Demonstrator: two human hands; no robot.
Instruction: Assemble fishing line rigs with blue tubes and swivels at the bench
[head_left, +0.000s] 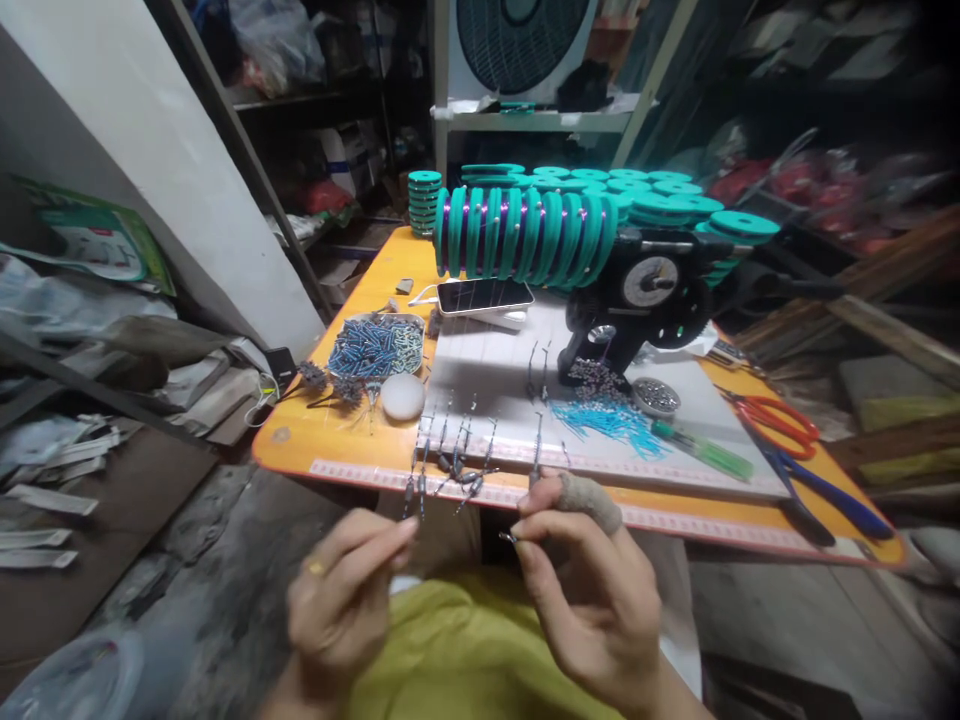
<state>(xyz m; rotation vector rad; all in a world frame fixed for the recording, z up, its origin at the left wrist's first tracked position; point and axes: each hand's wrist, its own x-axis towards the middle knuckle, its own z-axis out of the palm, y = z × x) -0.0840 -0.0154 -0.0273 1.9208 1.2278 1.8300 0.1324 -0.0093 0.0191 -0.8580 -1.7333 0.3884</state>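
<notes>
My right hand [592,590] pinches a small dark metal piece [508,537], perhaps a swivel or clip, between thumb and fingers. One of its fingers is wrapped in a greyish covering, close to a thin hanging piece [537,440] with a dark weight-like body. My left hand [349,590] is closed in a pinch to the left; whatever lies between its fingertips is too small to make out. Several similar dark, beaded pieces [457,465] hang or lie along the table's front edge. Behind them, a black winder [637,290] carries a row of teal spools [525,235] with purple line.
On the orange table [300,440] are a tray of blue tubes [375,345], a white round lid [403,397], a phone [484,295], light-blue tubes [611,425], a dish of metal bits [656,397], a green-handled tool [705,450], red scissors [780,425], and blue pliers [832,500].
</notes>
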